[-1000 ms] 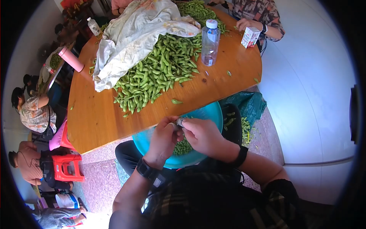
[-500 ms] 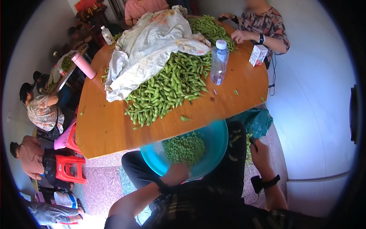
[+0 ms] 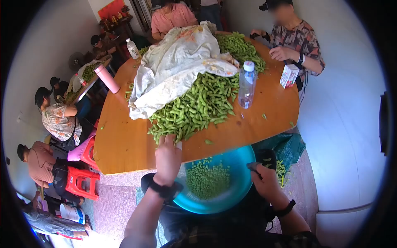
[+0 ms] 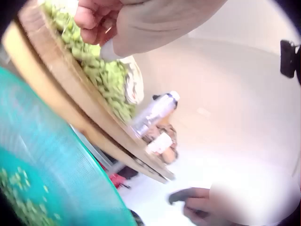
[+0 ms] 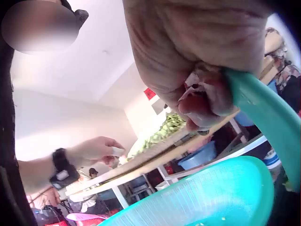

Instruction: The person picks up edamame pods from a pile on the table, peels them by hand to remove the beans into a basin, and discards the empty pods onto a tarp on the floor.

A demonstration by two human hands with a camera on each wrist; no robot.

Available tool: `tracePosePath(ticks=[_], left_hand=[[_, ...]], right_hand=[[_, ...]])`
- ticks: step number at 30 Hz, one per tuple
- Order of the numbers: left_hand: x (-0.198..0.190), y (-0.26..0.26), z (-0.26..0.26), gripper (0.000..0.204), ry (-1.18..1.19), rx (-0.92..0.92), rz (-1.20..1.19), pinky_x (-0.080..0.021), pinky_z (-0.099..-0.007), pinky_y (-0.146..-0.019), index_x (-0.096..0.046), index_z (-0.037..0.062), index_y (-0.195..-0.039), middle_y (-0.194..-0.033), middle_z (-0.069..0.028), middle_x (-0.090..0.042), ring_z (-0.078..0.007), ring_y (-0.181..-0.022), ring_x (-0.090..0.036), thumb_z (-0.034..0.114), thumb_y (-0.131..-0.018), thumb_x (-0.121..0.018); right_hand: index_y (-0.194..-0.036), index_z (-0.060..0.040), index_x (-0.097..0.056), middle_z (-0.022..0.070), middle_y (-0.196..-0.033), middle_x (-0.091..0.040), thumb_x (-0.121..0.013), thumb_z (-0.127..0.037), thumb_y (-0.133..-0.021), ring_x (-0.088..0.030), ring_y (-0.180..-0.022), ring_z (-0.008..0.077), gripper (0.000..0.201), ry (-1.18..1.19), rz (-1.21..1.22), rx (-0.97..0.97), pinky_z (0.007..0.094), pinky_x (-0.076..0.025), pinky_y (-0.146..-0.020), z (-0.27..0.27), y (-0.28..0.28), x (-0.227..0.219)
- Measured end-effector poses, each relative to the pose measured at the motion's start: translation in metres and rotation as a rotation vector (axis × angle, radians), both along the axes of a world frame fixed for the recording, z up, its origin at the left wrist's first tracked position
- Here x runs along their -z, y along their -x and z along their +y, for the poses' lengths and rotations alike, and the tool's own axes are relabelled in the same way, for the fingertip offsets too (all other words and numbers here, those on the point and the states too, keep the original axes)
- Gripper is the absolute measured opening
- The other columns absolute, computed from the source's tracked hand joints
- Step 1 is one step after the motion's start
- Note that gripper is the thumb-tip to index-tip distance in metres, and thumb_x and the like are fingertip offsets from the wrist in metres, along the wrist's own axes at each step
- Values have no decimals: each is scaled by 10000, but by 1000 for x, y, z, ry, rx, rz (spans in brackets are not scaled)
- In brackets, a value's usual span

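My left hand (image 3: 168,161) reaches over the table's near edge. Its fingertips are at the front of a heap of green edamame pods (image 3: 194,108), and a pale wrap covers its thumb. Low on the right, my right hand (image 3: 268,185) hovers by the rim of a turquoise basin (image 3: 243,182), fingers loosely bent. A dark cover shows on one of its fingers (image 4: 182,195), and peeling whitish tape (image 5: 194,81) on another. Shelled green beans (image 3: 206,178) lie in the basin, which stands at my lap below the table edge.
A white cloth (image 3: 178,53) covers much of the heap on the wooden table (image 3: 124,136). A clear bottle (image 3: 247,87), a small carton (image 3: 289,76) and a pink tumbler (image 3: 106,79) stand around it. Pods and a green sack (image 3: 285,149) lie on the floor at right. Other people sit nearby.
At first both hands were together over the basin. They parted, the right swinging out to the right and then back to the basin's rim; the left went forward to the pods.
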State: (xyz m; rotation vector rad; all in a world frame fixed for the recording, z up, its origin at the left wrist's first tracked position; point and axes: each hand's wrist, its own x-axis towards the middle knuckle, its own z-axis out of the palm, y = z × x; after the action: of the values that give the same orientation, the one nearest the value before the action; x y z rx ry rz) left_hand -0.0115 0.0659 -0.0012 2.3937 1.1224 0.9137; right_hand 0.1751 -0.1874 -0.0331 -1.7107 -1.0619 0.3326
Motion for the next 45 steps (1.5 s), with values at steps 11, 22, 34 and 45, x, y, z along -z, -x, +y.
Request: tracePosePath(ticks=[11,22,34,45], left_hand=[[0,-14,11,155,-69,45,102,-536,-404,-633,-644,52,-944,-946,-149,-639,-331,-735,-651,143,-829,-696],[3,4,-56,338,794,368,-424,-501,-203,-594,-603,23,-1261,-971,-35,-668,-70,-697,-615,-5,-924,-601],[23,2,-84,336,299,322,-330,-537,-252,-679,-591,-25,-1182,-968,-58,-647,-108,-800,-630,-75,-855,-655],[31,16,-62,259,1123,626,-643,-571,-270,-693,-594,13,-1188,-1024,-91,-683,-140,-782,-672,-33,-935,-560]], right_hand=[[-1105,13,-593,227,-860,-626,-573,-79,-917,-621,-799,417,210,-97,-42,-268,408,-493,-647,77,21,-35],[-818,-2,-556,10,-661,-577,-539,-119,-977,-504,-487,56,198,1,671,-451,223,-399,-443,96,40,-43],[-1006,-1,-571,-9,-756,-556,-520,-129,-985,-485,-593,45,140,-90,515,-345,213,-377,-493,82,62,-13],[-1024,-48,-570,-27,-715,-486,-518,-165,-981,-372,-507,27,135,99,1090,-431,201,-269,-442,73,48,-30]])
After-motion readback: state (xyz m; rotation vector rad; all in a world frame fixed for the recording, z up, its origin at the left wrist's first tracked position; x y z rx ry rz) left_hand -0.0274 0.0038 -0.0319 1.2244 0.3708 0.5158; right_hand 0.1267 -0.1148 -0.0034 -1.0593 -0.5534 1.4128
